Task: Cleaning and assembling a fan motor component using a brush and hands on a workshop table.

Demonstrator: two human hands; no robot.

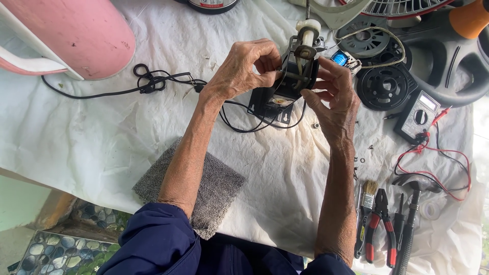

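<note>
Both hands grip the fan motor [290, 84], left hand [243, 69] pinching its side, right hand [333, 97] cupping and hiding its far face.

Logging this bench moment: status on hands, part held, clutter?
Left hand and right hand both grip the black metal fan motor assembly, lifted over the white cloth. Black cord trails left. Loose screws, pliers lie right.

Both forearms extended forward, left hand [243, 69] fingers curled in grip, right hand [333, 99] pinching
</note>
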